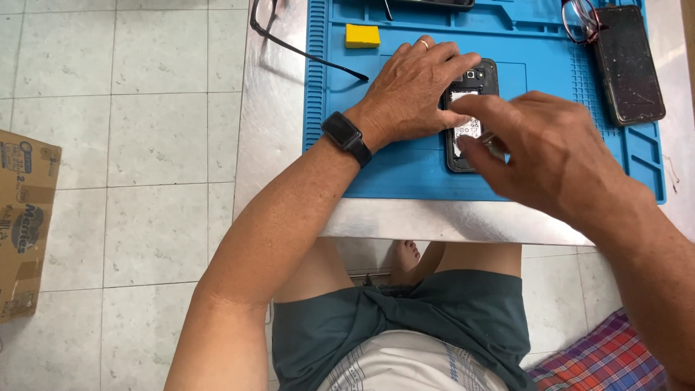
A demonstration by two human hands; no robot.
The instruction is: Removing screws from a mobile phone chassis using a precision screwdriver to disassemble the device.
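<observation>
Opened black phone (469,108), back cover off, lying on blue repair mat (405,163). Left hand (413,90) flat, fingers spread, pressing phone's upper left edge. Right hand (539,148) above lower half, fingertips pinched on a small metal piece. Yellow block (362,35) nearby.

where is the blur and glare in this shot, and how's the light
Head view: the right hand is smeared by motion blur, edges soft, while the left hand on the opened phone is sharp. Soft glare sits on the metal table left of the blue mat. Lighting is even daylight with faint shadows; the floor tiles bow slightly from wide-angle distortion.
</observation>
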